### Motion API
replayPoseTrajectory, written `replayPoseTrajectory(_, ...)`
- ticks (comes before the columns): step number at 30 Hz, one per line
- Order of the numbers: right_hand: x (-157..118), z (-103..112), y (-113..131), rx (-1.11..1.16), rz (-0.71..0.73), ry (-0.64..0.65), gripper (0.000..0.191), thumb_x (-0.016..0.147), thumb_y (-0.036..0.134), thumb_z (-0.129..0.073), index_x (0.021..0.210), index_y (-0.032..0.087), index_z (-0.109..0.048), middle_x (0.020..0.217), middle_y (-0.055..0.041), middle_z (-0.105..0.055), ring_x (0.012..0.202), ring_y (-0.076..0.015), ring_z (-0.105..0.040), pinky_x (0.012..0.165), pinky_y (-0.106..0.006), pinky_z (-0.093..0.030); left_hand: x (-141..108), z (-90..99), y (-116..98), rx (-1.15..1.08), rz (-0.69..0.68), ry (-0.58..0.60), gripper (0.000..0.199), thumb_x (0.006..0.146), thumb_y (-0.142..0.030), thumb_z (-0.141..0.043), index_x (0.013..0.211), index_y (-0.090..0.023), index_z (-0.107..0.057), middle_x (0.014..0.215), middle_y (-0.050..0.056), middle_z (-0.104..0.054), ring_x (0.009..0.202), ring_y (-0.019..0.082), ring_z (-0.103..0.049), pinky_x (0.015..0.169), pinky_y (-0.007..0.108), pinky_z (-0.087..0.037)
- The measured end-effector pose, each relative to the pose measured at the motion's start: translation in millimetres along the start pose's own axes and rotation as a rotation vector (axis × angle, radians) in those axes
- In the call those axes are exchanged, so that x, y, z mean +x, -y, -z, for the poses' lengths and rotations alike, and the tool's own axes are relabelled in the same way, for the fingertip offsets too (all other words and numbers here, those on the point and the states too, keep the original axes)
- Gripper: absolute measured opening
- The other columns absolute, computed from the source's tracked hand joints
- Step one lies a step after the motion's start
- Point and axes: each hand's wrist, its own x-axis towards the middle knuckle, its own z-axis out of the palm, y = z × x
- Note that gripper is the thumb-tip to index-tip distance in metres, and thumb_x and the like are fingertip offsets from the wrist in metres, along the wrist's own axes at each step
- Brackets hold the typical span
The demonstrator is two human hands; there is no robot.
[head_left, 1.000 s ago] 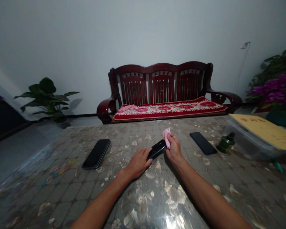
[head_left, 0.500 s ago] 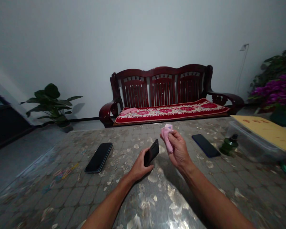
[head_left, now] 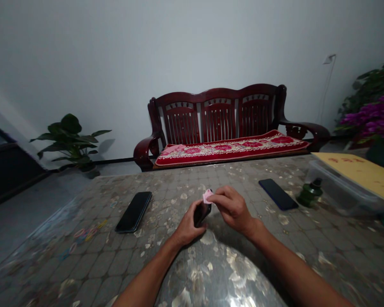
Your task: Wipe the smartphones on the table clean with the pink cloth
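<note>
My left hand (head_left: pixel 189 225) grips a black phone (head_left: pixel 202 215) by its edges, holding it tilted above the table. Pinched in the fingers of my right hand (head_left: pixel 233 207) is a small pink cloth (head_left: pixel 208 196), which lies against the phone's upper end. Most of the cloth is hidden behind my right fingers. Left of my hands, a second black phone (head_left: pixel 134 212) lies flat on the table. A third phone, dark with a blue edge (head_left: pixel 277 194), lies to the right of my right hand.
A green bottle (head_left: pixel 309 194) stands beside a clear plastic box (head_left: pixel 336 194) with a yellow paper (head_left: pixel 358 172) on top. Colourful rubber bands (head_left: pixel 88 232) lie at the left of the patterned table (head_left: pixel 185 277). Behind it are a wooden bench (head_left: pixel 217 111) and a potted plant (head_left: pixel 70 140).
My right hand has moved left and down with the pink cloth, bringing it from beside the phone onto its upper end. My left hand keeps its hold on the phone.
</note>
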Motion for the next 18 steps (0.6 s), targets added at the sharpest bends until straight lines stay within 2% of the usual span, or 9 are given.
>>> replayPoseTrajectory(4, 7, 3, -18, -0.1, -0.061, 0.013, 0.031, 0.097, 0.014, -0.05, 0.11, 0.027, -0.075, 0.089, -0.0053, -0.065, 0.085, -0.0198, -0.06, 0.075, -0.031, -0.048, -1, 1.2, -9, 0.038, 0.042, 0.0, 0.075, 0.066, -0.017, -0.071, 0.137, -0.017, -0.049, 0.136, 0.012, -0.059, 0.13, 0.029, -0.054, 0.118, 0.045, -0.036)
replayPoseTrajectory(7, 11, 3, -25, -0.067, -0.168, -0.002, 0.028, 0.097, 0.016, -0.052, 0.106, 0.026, -0.076, 0.087, -0.0051, -0.064, 0.084, -0.0198, -0.06, 0.075, -0.031, -0.048, 0, 0.1, -20, -0.081, 0.08, -0.001, 0.076, 0.064, -0.021, -0.076, 0.136, -0.017, -0.052, 0.131, 0.012, -0.062, 0.128, 0.029, -0.055, 0.117, 0.045, -0.037)
replayPoseTrajectory(9, 12, 3, -25, 0.013, -0.258, -0.062, 0.023, 0.097, 0.019, -0.055, 0.103, 0.026, -0.076, 0.086, -0.0039, -0.064, 0.084, -0.0189, -0.061, 0.075, -0.03, -0.049, 1, -1.7, -29, -0.27, 0.126, -0.014, 0.075, 0.065, -0.026, -0.079, 0.136, -0.017, -0.056, 0.124, 0.01, -0.065, 0.121, 0.028, -0.059, 0.114, 0.044, -0.04)
replayPoseTrajectory(13, 11, 2, -21, 0.126, -0.4, -0.218, 0.017, 0.094, 0.024, -0.061, 0.098, 0.025, -0.077, 0.088, -0.0026, -0.067, 0.083, -0.0179, -0.063, 0.072, -0.028, -0.049, 9, -6.0, -52, -0.856, 0.235, -0.065, 0.069, 0.07, -0.036, -0.081, 0.134, -0.018, -0.06, 0.113, 0.007, -0.068, 0.101, 0.022, -0.067, 0.106, 0.043, -0.048)
replayPoseTrajectory(15, 9, 2, -17, 0.139, -0.418, -0.248, 0.017, 0.093, 0.024, -0.061, 0.097, 0.025, -0.077, 0.088, -0.0028, -0.068, 0.083, -0.0178, -0.063, 0.07, -0.027, -0.048, 19, -6.6, -62, -1.073, 0.294, -0.107, 0.062, 0.077, -0.041, -0.078, 0.13, -0.015, -0.063, 0.108, 0.009, -0.069, 0.096, 0.021, -0.068, 0.103, 0.044, -0.051)
replayPoseTrajectory(18, 6, 1, -9, 0.12, -0.378, -0.228, 0.016, 0.092, 0.022, -0.062, 0.096, 0.025, -0.077, 0.084, -0.0025, -0.067, 0.079, -0.0173, -0.063, 0.068, -0.027, -0.048, 37, -5.4, -73, -1.284, 0.353, -0.172, 0.057, 0.088, -0.052, -0.068, 0.126, -0.01, -0.065, 0.101, 0.011, -0.071, 0.092, 0.021, -0.068, 0.095, 0.041, -0.056)
